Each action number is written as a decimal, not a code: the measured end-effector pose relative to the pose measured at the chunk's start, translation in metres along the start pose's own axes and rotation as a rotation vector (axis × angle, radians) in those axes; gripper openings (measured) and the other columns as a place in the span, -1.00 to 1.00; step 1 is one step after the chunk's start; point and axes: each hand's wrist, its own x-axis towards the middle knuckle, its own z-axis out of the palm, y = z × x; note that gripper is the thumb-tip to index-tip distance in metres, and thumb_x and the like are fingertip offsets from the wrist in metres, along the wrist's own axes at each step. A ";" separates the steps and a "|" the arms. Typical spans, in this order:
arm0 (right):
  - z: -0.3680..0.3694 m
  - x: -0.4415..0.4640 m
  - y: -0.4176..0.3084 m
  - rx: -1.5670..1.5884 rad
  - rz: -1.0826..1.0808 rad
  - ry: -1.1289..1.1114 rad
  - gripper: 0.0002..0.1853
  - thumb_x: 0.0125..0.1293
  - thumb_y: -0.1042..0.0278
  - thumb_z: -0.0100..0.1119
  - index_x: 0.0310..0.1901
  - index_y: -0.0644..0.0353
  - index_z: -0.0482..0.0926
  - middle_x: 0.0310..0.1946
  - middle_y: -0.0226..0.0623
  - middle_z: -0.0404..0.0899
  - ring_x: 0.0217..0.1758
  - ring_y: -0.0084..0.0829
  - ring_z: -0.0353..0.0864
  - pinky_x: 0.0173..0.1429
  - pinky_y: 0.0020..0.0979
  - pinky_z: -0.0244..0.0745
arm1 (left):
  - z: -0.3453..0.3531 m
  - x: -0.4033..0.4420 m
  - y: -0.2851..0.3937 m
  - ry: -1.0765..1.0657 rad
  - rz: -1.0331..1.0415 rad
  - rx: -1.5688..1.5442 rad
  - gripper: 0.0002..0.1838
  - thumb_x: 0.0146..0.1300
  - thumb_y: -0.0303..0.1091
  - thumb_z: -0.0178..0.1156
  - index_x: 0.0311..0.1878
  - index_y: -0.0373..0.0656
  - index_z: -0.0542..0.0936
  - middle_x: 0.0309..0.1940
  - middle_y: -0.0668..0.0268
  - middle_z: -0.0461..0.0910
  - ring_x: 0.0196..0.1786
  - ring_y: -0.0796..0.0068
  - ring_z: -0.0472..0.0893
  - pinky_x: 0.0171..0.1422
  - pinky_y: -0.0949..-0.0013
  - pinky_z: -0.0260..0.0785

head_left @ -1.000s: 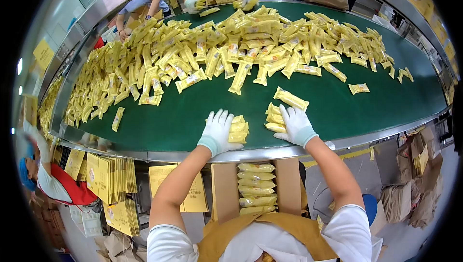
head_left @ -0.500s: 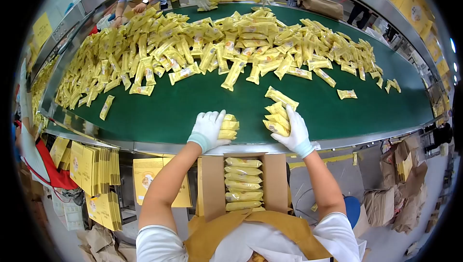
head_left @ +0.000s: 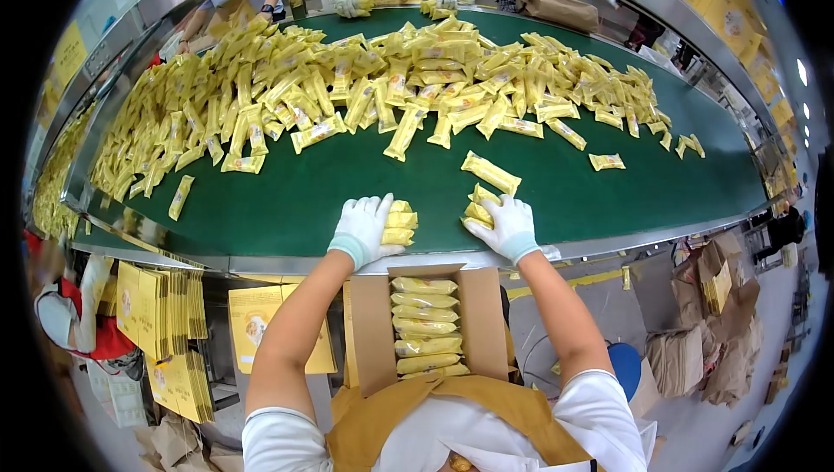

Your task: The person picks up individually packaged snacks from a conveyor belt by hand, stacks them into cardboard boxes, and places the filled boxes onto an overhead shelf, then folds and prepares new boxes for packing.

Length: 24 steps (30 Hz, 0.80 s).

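Note:
My left hand (head_left: 363, 227), in a white glove, is closed around a short stack of yellow wrapped snack packets (head_left: 400, 222) at the belt's near edge. To the right, my gloved right hand (head_left: 508, 225) curls over another small group of yellow packets (head_left: 477, 209), partly hidden by its fingers. One loose packet (head_left: 491, 172) lies at an angle just beyond that group. Below and between my hands stands an open cardboard box (head_left: 372, 333), flaps spread, holding a row of similar packets (head_left: 426, 315).
A large heap of yellow packets (head_left: 347, 81) covers the far part of the green conveyor belt (head_left: 347, 168), inside a metal rim. Opposite, a co-worker's gloved hands (head_left: 346, 3) hold packets. Flat yellow cartons (head_left: 156, 307) stand at left; brown paper bags (head_left: 678, 359) are at right.
My right hand has shifted over its packets, its fingers now covering more of them. My left hand keeps its grip on its stack. The whole view has shifted slightly.

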 end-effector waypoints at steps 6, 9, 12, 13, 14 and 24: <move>0.013 0.000 0.030 0.162 0.138 0.422 -0.39 0.18 -0.04 0.41 0.21 0.10 0.60 0.00 0.07 0.53 0.09 0.04 0.55 0.22 -0.08 0.46 | -0.010 0.000 0.002 0.017 0.003 -0.095 0.14 -0.03 0.31 0.45 0.49 -0.23 0.25 0.21 0.13 0.50 0.28 0.14 0.47 0.39 0.09 0.22; 0.002 -0.005 0.054 0.429 0.448 0.790 -0.50 0.19 0.30 0.45 0.18 0.13 0.59 0.01 0.00 0.51 0.08 -0.02 0.55 0.23 -0.19 0.49 | 0.001 0.002 0.002 0.073 0.020 -0.109 0.14 -0.08 0.21 0.52 0.48 -0.24 0.26 0.22 0.10 0.51 0.27 0.12 0.48 0.38 0.06 0.23; -0.038 -0.041 0.084 0.727 0.843 1.101 -0.56 0.26 0.44 0.36 0.17 0.15 0.52 0.07 -0.07 0.48 0.13 -0.16 0.54 0.20 -0.29 0.51 | 0.015 0.005 -0.003 0.105 0.045 -0.134 0.18 -0.14 0.12 0.57 0.49 -0.27 0.23 0.21 0.08 0.52 0.25 0.05 0.50 0.34 0.01 0.30; -0.021 -0.071 0.124 0.645 0.870 1.132 -0.57 0.28 0.44 0.34 0.18 0.14 0.51 0.03 -0.10 0.50 0.05 -0.21 0.58 0.08 -0.30 0.56 | 0.014 0.006 -0.004 0.048 0.045 -0.151 0.16 -0.09 0.12 0.56 0.51 -0.23 0.21 0.25 0.09 0.48 0.31 0.06 0.44 0.41 0.02 0.21; -0.004 -0.108 0.159 0.567 0.895 1.152 -0.58 0.30 0.43 0.33 0.18 0.12 0.50 0.00 -0.13 0.52 -0.03 -0.26 0.61 -0.04 -0.31 0.61 | 0.020 0.008 -0.006 0.042 0.035 -0.121 0.19 -0.10 0.10 0.57 0.53 -0.23 0.19 0.26 0.07 0.46 0.31 0.05 0.44 0.41 0.01 0.22; -0.045 -0.737 0.174 0.413 1.630 1.834 -0.47 0.31 0.33 0.38 0.28 0.05 0.43 0.00 -0.23 0.63 -0.11 -0.24 0.65 -0.17 -0.20 0.62 | 0.033 0.010 -0.009 0.075 0.039 -0.076 0.21 -0.10 0.04 0.56 0.55 -0.28 0.14 0.31 0.03 0.42 0.34 0.06 0.43 0.42 0.01 0.23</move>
